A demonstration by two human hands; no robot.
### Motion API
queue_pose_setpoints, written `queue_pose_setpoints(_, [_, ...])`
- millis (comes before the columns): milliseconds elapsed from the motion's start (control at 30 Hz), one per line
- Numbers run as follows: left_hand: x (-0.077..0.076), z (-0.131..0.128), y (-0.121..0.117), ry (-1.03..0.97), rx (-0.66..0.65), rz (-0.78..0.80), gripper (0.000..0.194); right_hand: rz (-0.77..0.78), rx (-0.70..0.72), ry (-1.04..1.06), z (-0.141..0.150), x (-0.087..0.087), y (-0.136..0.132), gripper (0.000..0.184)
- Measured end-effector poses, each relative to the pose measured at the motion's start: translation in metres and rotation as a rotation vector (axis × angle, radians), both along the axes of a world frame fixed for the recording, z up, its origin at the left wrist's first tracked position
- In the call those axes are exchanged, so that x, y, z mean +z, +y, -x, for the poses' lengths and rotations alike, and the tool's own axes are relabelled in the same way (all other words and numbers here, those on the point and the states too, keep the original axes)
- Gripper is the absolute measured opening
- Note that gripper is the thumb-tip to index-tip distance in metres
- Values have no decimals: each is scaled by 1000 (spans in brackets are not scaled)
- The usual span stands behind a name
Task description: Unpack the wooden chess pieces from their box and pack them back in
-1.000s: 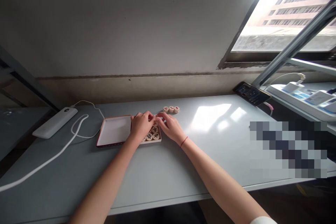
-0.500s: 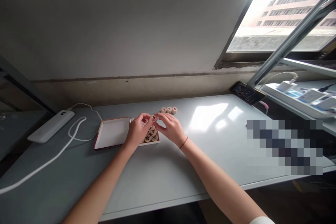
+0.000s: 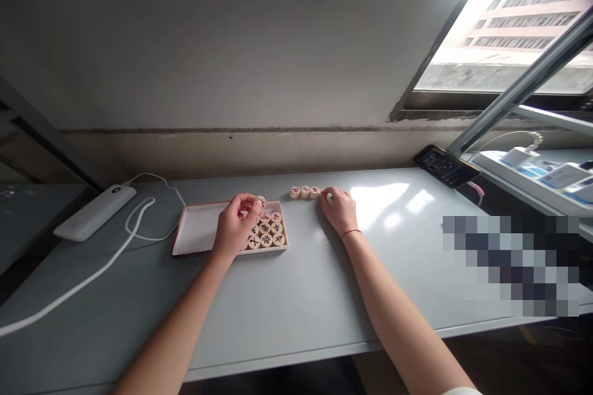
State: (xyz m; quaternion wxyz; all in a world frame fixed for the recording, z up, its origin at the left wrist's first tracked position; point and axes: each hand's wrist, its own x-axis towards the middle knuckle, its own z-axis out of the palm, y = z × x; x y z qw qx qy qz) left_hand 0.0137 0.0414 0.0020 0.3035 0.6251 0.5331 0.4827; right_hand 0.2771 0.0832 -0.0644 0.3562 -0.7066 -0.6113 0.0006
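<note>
My left hand is over the right part of a shallow white box lid with a red rim, pinching a round wooden Chinese chess piece between thumb and fingers. Several similar pieces lie packed together in the lid's right end, partly hidden by my left hand. Farther back on the desk, a row of 3 pieces lies flat. My right hand is at that row's right end, its fingertips pinching a pale piece that is mostly hidden.
A white power bank with white cables lies left of the lid on the grey desk. A phone lies at the desk's back right corner, near a power strip on a lower shelf. A pixelated patch covers the desk's right side.
My right hand has moved right, from the lid to the row's end. My left hand has stayed over the lid, and more of the pieces in it now show.
</note>
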Motion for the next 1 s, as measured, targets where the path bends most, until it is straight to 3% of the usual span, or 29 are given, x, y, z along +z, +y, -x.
queue_pose_setpoints(233, [-1, -3, -2, 20, -35, 8, 25, 18, 8, -14, -1, 1, -1, 18])
queue_pose_setpoints(367, [-2, -7, -5, 59, -57, 12, 25, -166, 15, 33, 17, 21, -13, 22])
queue_pose_setpoints(400, [-2, -8, -6, 79, -64, 11, 26, -229, 88, 37, 27, 27, -18, 22])
queue_pose_setpoints(533, [-3, -12, -10, 130, -102, 2, 25, -337, 653, -56, 75, 44, -40, 31])
queue_pose_setpoints(600, [-4, -13, -11, 125, -112, 6, 23, -369, 749, -109, 91, 46, -46, 28])
queue_pose_setpoints(833, [-10, -16, -12, 136, -149, -11, 23, -341, 717, -64, 92, 44, -51, 22])
queue_pose_setpoints(1000, [-8, -18, -15, 131, -88, -88, 34, -432, 648, -54, 84, 49, -44, 19])
